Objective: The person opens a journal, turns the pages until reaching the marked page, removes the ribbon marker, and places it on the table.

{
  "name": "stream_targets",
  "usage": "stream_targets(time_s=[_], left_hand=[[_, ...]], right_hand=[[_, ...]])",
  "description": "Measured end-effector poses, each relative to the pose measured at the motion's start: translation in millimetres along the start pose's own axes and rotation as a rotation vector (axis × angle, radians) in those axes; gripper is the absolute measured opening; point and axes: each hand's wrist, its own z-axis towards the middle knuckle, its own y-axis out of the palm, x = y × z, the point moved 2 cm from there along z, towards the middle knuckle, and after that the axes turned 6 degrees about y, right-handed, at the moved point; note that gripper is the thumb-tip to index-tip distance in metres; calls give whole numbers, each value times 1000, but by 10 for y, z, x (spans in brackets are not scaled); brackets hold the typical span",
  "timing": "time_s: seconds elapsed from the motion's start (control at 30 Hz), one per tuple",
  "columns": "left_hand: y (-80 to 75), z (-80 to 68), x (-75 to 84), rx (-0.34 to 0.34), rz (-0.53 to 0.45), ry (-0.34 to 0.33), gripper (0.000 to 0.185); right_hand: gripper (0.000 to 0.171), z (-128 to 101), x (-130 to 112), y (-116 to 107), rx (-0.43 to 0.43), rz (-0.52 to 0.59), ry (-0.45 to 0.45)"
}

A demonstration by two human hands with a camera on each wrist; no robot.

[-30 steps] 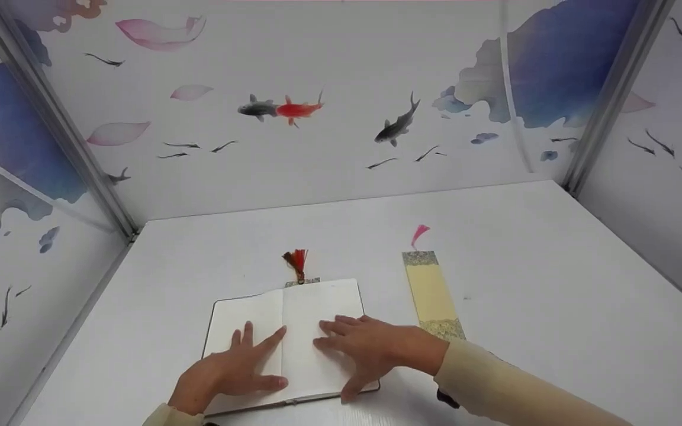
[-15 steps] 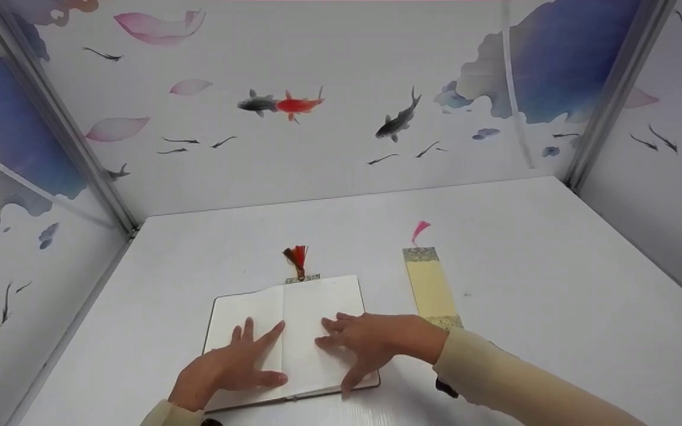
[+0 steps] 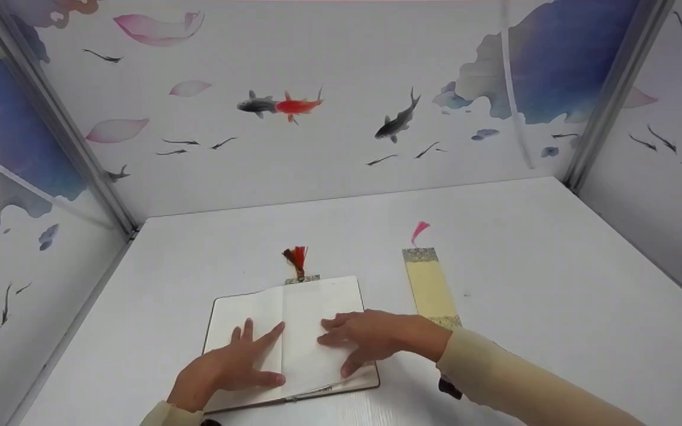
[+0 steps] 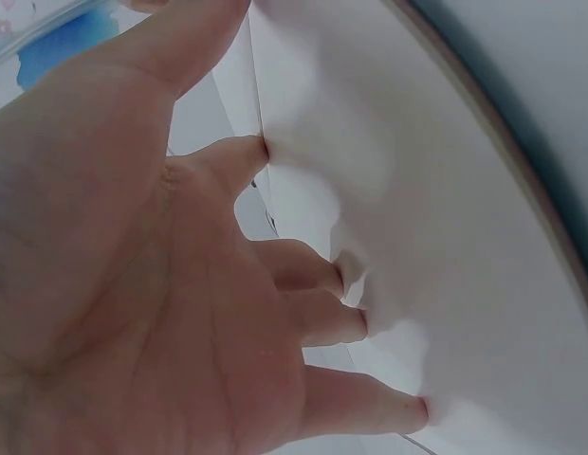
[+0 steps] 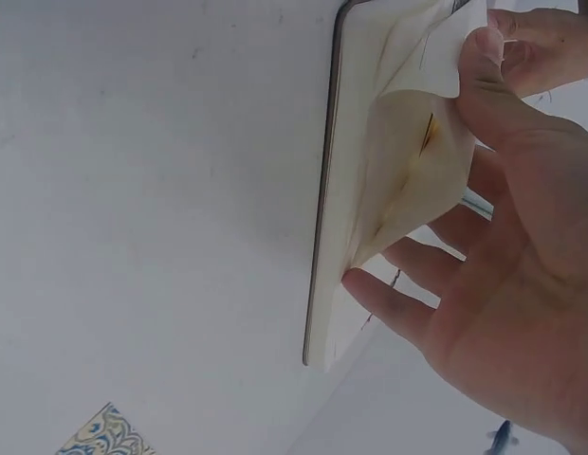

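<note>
The open notebook [image 3: 288,343] lies flat on the table [image 3: 524,266], left hand [image 3: 222,373] pressing its left page with straight fingers, right hand [image 3: 376,340] pinching thin, limp, tearable pages (lift at the outer edge).

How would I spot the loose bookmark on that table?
Find the open notebook near the front of the white table. Just to its right lies the loose bookmark, a pale yellow strip. Its tassel is pink, while the one tucked in the notebook shows a red tassel.
</note>
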Motion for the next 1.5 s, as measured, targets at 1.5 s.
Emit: stream_targets(time_s=[1.5], left_hand=[[43,-28,-19,67,-51,42,100]], right_hand=[[59,-3,72,202,478,1240,375]])
